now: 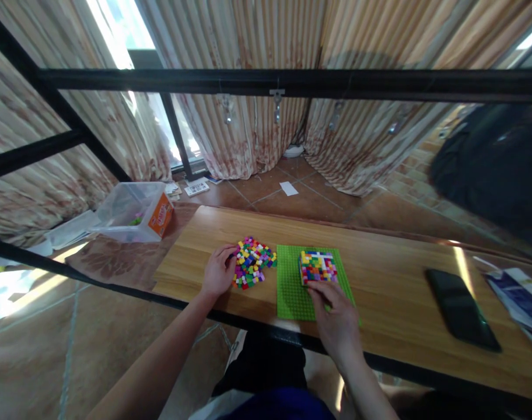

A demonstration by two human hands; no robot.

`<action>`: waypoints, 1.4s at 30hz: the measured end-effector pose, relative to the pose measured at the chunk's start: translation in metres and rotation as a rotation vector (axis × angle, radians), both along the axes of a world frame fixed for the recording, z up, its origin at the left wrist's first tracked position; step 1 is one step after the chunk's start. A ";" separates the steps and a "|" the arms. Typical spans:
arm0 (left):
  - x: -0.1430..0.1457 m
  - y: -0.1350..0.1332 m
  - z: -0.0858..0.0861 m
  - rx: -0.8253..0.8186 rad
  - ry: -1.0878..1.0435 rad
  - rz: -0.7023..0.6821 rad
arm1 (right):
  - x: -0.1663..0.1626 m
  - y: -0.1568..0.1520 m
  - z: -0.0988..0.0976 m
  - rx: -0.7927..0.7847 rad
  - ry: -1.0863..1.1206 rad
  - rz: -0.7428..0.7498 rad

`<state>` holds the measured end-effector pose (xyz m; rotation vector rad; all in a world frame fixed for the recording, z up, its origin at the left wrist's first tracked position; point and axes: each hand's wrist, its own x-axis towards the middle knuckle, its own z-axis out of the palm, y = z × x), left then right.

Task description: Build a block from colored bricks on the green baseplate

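A loose pile of small toy bricks (251,262) in many colours lies on the wooden table. My left hand (219,270) rests at the pile's left edge, fingers curled against the bricks; anything between the fingertips is too small to make out. Right of the pile is a green studded baseplate (290,291). On it stands a low block of joined bricks (319,267), its top a patchwork of colours with some white at the back. My right hand (337,315) reaches over the plate, thumb and fingers pinched at the block's near left corner. Whatever they grip is hidden.
A black phone (462,309) and some papers (522,297) lie on the table's right part. A clear plastic box (132,213) with an orange label sits on the floor at left. A black metal bar (266,81) crosses beyond the table, before curtains (257,134).
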<state>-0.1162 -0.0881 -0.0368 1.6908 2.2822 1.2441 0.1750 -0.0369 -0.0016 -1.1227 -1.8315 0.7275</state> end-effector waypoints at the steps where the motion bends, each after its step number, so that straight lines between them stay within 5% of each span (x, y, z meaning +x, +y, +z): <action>1: 0.000 0.000 0.000 0.001 0.002 -0.001 | 0.012 0.005 -0.001 -0.031 0.000 -0.050; 7: -0.003 0.002 -0.002 0.013 -0.002 -0.009 | 0.044 0.038 -0.008 -0.107 -0.036 -0.248; 28: -0.005 0.002 -0.006 0.019 0.024 -0.010 | 0.020 0.042 -0.005 0.176 -0.272 -0.239; 34: -0.003 0.001 -0.004 0.018 0.013 -0.016 | 0.026 0.042 -0.006 0.110 -0.208 -0.250; 42: -0.001 0.001 -0.002 0.013 0.000 -0.016 | 0.026 0.055 -0.020 -0.238 0.214 -0.356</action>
